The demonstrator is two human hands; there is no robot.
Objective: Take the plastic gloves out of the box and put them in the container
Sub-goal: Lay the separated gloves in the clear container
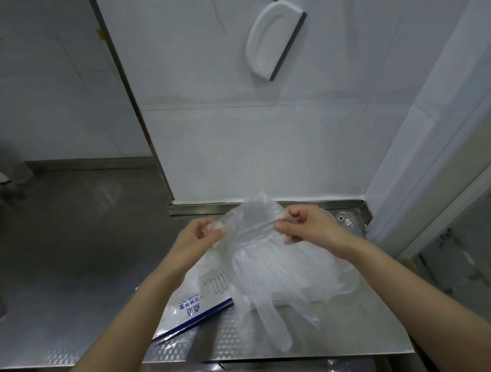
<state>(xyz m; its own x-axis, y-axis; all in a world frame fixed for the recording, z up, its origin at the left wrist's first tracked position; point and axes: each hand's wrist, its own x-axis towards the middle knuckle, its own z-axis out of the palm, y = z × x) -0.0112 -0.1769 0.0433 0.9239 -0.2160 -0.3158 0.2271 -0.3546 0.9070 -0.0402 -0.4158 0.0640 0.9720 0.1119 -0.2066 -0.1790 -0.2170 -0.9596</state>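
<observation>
The worktop [77, 294] is bounded by its front edge just below the forearms, by a raised metal lip and white wall close behind the hands, and by a tiled pillar at its right end. Bare steel is left to the left.

Both hands are raised above the worktop. The left hand [204, 235] and right hand [303, 225] are curled, and the upper edge of the plastic gloves [264, 262] is pinched in each and stretched between them. The bundle hangs down towards the front edge.

The box [190, 309] is laid flat just left of the gloves and partly covered by them. The faint clear rim of a container [353, 283] is seen under the bundle at the right; its contents cannot be told.
</observation>
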